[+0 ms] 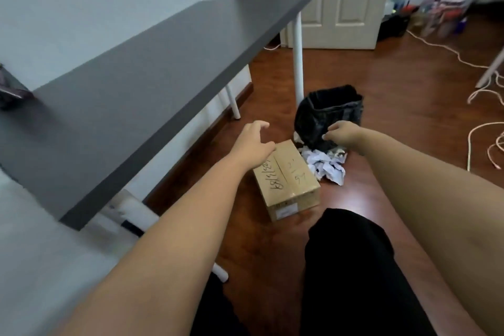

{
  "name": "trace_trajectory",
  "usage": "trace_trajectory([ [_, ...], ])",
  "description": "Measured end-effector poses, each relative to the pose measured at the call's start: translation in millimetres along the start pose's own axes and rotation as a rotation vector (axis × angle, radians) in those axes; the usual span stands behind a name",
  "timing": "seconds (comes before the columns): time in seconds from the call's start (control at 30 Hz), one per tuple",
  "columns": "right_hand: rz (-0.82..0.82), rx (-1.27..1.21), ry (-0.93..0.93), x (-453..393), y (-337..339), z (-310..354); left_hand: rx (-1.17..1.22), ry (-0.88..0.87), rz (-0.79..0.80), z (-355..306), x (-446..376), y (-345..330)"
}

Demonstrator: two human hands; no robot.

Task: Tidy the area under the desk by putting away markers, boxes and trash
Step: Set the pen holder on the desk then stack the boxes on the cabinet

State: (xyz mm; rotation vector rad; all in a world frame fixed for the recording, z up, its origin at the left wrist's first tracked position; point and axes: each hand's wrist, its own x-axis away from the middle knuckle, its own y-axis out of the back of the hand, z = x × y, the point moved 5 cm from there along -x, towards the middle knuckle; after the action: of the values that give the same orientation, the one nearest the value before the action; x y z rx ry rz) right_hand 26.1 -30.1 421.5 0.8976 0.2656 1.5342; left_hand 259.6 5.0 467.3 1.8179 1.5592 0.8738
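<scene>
Left hand (255, 144): extended over the near-desk end of the cardboard box (287, 180), fingers loosely spread, grasping nothing; apparently placed to take that end.
Right hand (342, 135): reaching past the box's far corner toward the bin, fingers curled downward; whether they pinch the black liner or hang free cannot be told.
Cardboard box: on the wooden floor (409, 90), beside the desk rather than under it, sealed, handwriting on top.
Crumpled paper (328, 168): loose on the floor, touching the bin's base, just beside the box.
Trash bin (331, 114): black-lined, standing against the white desk leg (298, 57).
Assessment: box and paper not yet put away.
Desk (152, 79): grey top, nothing on it apart from a dark object at its left end.
</scene>
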Motion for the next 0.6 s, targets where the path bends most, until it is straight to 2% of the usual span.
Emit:
trace_trajectory([
  [0.17, 0.111, 0.028, -0.122, -53, -50, -69, 0.055, 0.299, 0.167, 86, -34, -84],
  [0.33, 0.207, -0.013, -0.231, -109, -104, -118, 0.045, 0.524, 0.321, 161, -58, -148],
  [0.5, 0.165, -0.076, -0.271, -162, -150, -160, 0.094, 0.673, 0.379, 221, -85, -208],
  [0.6, 0.201, -0.103, -0.319, -186, -178, -184, 0.199, 0.769, 0.379, 245, -94, -239],
])
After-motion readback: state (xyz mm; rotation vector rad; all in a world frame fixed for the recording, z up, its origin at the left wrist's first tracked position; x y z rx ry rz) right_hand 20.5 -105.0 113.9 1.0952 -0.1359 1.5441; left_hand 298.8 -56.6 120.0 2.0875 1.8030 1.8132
